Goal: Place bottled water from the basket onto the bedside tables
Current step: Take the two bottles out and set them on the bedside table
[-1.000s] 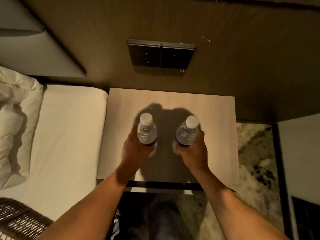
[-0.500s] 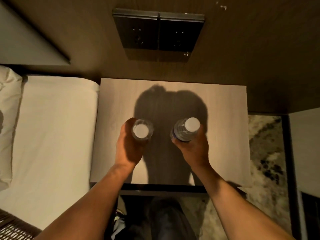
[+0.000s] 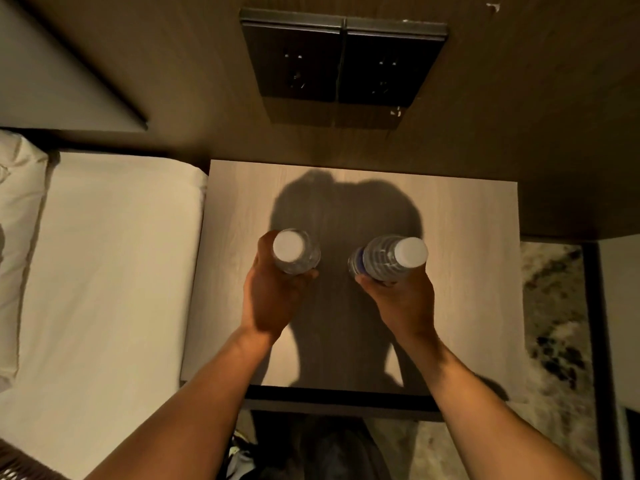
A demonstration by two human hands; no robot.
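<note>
The left hand [image 3: 273,299] is wrapping its grip around the left bottle [image 3: 294,251], which is standing upright over the desk [image 3: 460,271]. The right hand [image 3: 401,303] is clasping the right bottle [image 3: 389,258], which is tilting with its white cap leaning rightward. Whether either bottle is touching the desk is unclear; the bed [image 3: 104,271] is lying just beside it.
</note>
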